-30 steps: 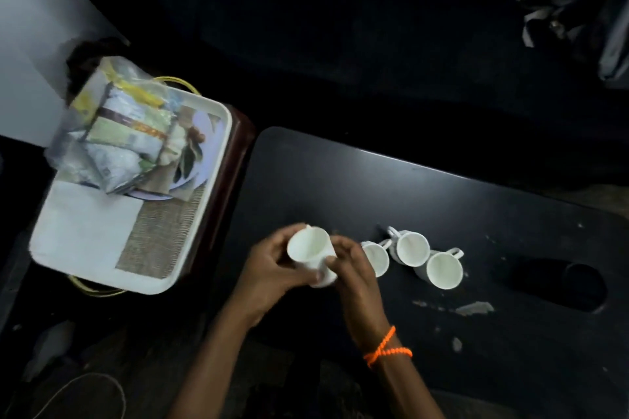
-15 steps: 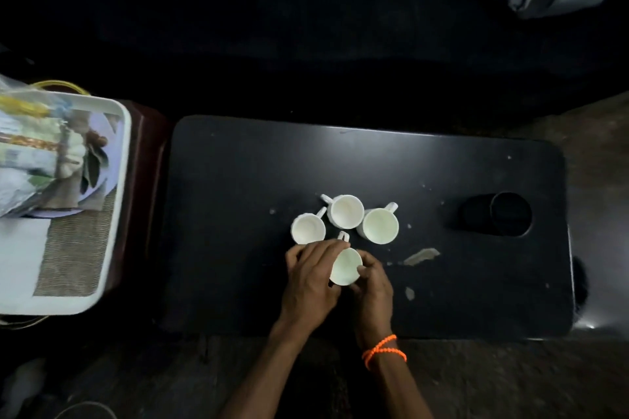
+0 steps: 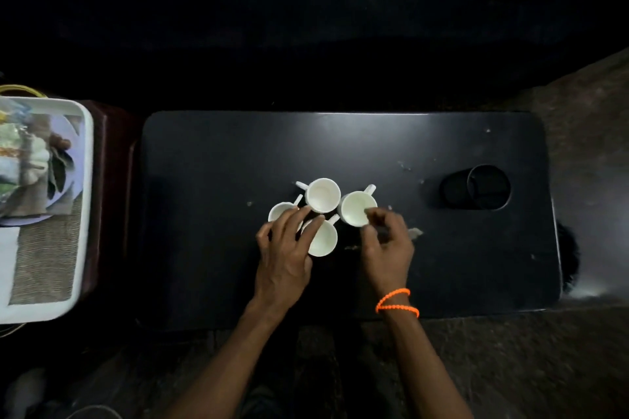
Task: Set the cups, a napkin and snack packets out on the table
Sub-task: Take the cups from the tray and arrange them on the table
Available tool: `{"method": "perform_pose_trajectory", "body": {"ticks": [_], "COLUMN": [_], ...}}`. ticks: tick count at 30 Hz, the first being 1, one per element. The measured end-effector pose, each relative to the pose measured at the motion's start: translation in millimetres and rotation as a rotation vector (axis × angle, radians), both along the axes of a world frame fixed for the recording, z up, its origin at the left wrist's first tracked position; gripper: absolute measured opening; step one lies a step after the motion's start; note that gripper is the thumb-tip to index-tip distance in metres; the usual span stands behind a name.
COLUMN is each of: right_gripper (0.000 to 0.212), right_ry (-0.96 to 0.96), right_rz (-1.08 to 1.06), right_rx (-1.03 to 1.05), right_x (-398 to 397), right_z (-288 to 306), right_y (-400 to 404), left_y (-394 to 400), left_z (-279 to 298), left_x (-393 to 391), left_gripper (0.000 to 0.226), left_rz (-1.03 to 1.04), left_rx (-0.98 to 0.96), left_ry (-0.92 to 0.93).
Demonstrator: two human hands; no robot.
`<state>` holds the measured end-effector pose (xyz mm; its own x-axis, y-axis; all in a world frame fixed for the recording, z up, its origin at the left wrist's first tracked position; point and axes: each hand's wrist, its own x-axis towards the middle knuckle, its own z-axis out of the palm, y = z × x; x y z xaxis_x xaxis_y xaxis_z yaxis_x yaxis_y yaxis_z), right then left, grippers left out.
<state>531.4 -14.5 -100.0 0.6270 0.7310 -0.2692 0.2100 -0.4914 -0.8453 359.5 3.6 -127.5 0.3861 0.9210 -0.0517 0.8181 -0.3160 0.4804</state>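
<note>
cups [image 3: 322, 194] clustered on table [image 3: 211, 214], hands [image 3: 284, 248] over them, tray [image 3: 86, 180] left

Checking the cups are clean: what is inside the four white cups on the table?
The far cup and right cup look empty. The left hand covers much of the near cup and left cup.

Dim scene, background black; white cups [image 3: 323, 194] glow; right hand [image 3: 386, 241] motion-blurred; edges bowed.
</note>
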Motion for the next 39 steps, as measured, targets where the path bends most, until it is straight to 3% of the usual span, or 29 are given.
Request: {"method": "perform_pose_trajectory", "body": {"ticks": [4,6,9,11,14,17,19,23,25,27,31,39], "right_gripper": [0.044,0.049,0.054,0.053,0.046,0.033,0.037,0.036,0.027,0.021,0.028,0.044], "right_ry": [-0.206,-0.236,-0.297,-0.321,-0.343,-0.408,-0.385,-0.340,-0.194,-0.055,0.072,0.171], "right_rz": [0.367,0.588,0.814,0.835,0.720,0.589,0.519,0.428,0.394,0.344,0.152,-0.274], "right_rx": [0.010,-0.090,-0.245,-0.284,-0.290,-0.405,-0.481,-0.425,-0.409,-0.391,-0.370,-0.370], "right_x": [27.0,35.2,46.3,51.1,56.3,65.1,71.4,80.7,82.2,81.7,70.1,46.5], "right_z": [15.3,17.3,16.5,14.9,8.0,-5.0,-8.0,-13.2,-16.7,-16.4,-9.9,-6.6], "right_y": [41.9,60.2,73.8,72.5,60.8,47.8,39.8,22.2,13.7,3.8,-14.9,-67.6], "left_y": [-32.2,-48.8,-57.2,-53.4,-42.8,-34.7,-33.1,-36.1,-36.9,-38.0,-38.6,-71.4], "left_z": [24.9,31.9,32.1,23.6,8.0,1.0,0.4,3.5,8.5,13.5,17.0,10.4], "left_x": [33.8,56.6,90.8,110.6,128.7,133.2,130.5,125.2,125.8,126.9,127.8,119.2], "left_gripper": [0.068,0.056,0.047,0.051,0.067,0.074,0.079,0.068,0.061,0.068,0.087,0.090], "left_rz": [0.126,0.173,0.480,0.747,0.918,0.944,0.942,0.962,0.976,0.921,0.698,0.518], "left_rx": [-0.037,-0.171,-0.694,-1.032,-1.143,-1.080,-1.052,-1.019,-0.967,-0.952,-0.978,-1.064], "left_ry": [-0.212,-0.365,-0.610,-0.759,-0.841,-0.817,-0.749,-0.865,-0.913,-0.883,-0.770,-0.574]}}
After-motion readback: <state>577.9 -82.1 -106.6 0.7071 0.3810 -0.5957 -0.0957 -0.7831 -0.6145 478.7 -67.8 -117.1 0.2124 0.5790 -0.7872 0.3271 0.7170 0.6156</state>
